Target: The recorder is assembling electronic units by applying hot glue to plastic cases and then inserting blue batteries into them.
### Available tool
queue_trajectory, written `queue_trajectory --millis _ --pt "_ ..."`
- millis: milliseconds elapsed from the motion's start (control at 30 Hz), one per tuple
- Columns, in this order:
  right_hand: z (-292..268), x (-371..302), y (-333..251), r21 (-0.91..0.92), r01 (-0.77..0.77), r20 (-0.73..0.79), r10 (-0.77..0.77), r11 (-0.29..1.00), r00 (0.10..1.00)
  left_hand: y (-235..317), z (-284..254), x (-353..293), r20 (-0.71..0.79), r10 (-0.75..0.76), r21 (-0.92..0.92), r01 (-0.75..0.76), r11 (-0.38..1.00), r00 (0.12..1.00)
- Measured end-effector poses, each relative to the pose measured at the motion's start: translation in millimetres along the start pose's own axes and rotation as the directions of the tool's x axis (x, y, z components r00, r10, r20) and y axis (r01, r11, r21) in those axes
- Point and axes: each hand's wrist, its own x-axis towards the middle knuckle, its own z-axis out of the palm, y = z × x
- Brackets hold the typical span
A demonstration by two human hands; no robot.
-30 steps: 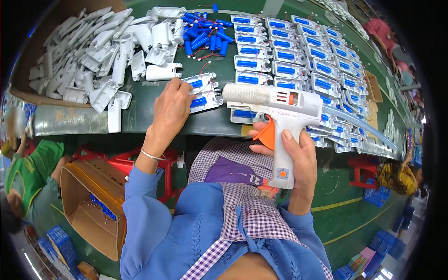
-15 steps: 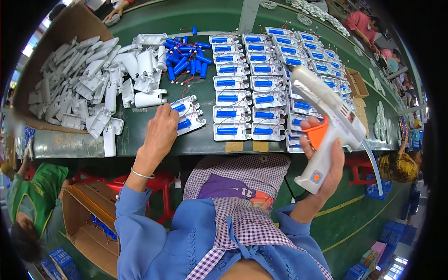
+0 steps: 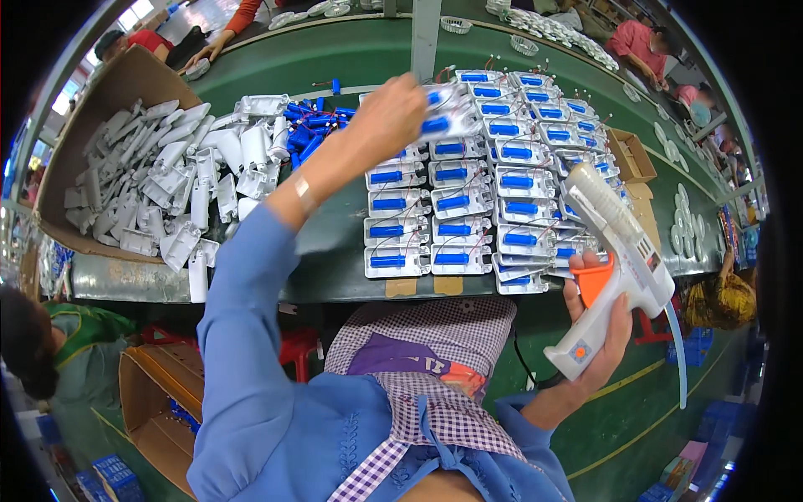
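My left hand is closed on white plastic housings with blue battery cells in them, slightly smeared by motion, over the far part of the laid-out rows. Beneath and beside it are rows of similar white housings, each with a blue cell and thin wires. On the right, my right hand grips a white hot glue gun by its handle, fingers by the orange trigger. Its nozzle points up and to the left, and a pale glue stick trails from its rear.
A cardboard box spilling bare white housings lies at the left. A pile of blue cells sits between it and the rows. A small carton stands at the right. Other people work around the green table.
My left hand has lifted the housings with blue cells from the table's near middle and carried them far and right over the rows. The glue gun sits slightly lower and further right in view.
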Motion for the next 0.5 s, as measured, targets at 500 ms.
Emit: queue_trajectory --millis 500 --pt "-35 -1 -4 -0.089 0.008 -0.146 -0.021 0.996 0.989 -44 57 81 0.050 -0.033 0.246 0.020 0.969 0.998"
